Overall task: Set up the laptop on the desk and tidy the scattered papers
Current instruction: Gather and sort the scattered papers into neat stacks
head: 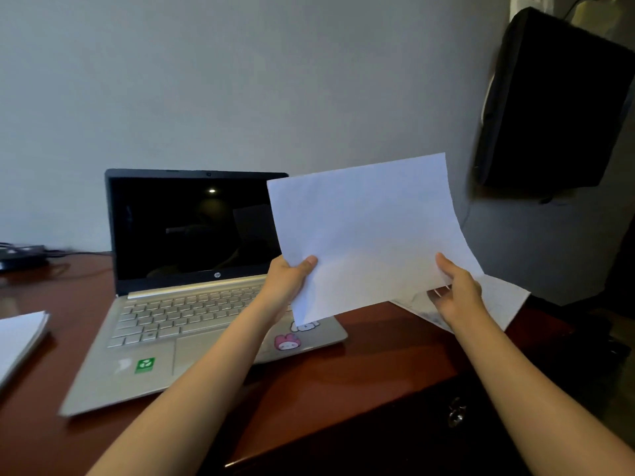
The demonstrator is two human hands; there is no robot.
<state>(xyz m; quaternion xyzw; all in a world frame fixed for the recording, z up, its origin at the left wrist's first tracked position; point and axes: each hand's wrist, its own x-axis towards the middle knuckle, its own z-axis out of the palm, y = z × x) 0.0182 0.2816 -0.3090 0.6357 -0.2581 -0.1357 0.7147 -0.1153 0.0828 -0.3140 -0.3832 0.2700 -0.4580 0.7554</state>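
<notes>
An open silver laptop (178,321) with a dark screen stands on the reddish wooden desk (360,359). A blank white sheet of paper (371,228) is held up in the air to the right of the screen. My left hand (288,283) pinches its lower left edge, and my right hand (457,290) grips its lower right edge. Under my right hand another sheet with faint marks (501,304) lies at the desk's right end. A stack of white papers (19,341) rests on the desk at the far left.
A black cloth-covered box (553,101) hangs on the wall at upper right. A dark device with a cable (20,255) sits at the desk's back left. A desk drawer with a metal pull (455,412) is at lower right. Stickers dot the laptop's palm rest.
</notes>
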